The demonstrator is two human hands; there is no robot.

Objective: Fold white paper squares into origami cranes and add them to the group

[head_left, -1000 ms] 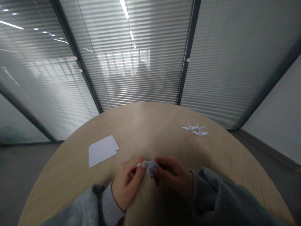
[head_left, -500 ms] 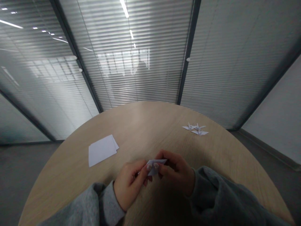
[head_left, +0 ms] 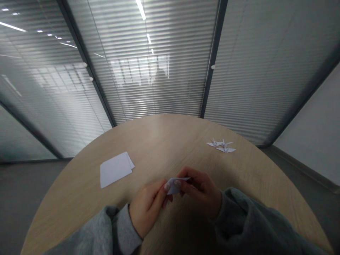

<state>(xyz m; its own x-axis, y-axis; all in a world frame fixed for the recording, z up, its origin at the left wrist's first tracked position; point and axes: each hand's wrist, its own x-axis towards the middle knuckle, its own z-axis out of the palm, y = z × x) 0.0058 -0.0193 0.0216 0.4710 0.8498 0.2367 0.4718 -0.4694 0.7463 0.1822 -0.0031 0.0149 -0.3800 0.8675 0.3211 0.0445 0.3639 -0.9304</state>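
Head view, single frame. The person's left hand (head_left: 148,209) and right hand (head_left: 202,193) meet just above the near part of a round, light wood-grain table (head_left: 164,141), both in grey sleeves (head_left: 247,226) that enter from the bottom edge. Between the two hands sits a small folded white paper (head_left: 174,185). It is held off the tabletop, near the person's edge and roughly on the table's centre line. The left hand is curled, thumb and forefinger closed in a pinch on the paper's left end, and the remaining fingers are tucked under. The right hand is likewise curled and nearly closed, its thumb on top of the paper and its fingers folded beneath and behind it, gripping the right end. The thumbnails of the two hands lie just beside each other on the paper. The exact fold shape cannot be made out, since most of the piece is covered by the fingers. To the left of the hands, well apart from them, a small stack of white sheets (head_left: 115,170) lies flat on the table, its sheets slightly fanned at the far corner. To the far right, near the table's rim, two small folded paper cranes (head_left: 221,146) rest close together, seemingly touching. Behind the table stand glass partitions with closed horizontal blinds (head_left: 148,71), divided by dark frame posts (head_left: 212,60). Ceiling lights reflect in the glass. Grey floor (head_left: 16,198) shows on both sides of the table.
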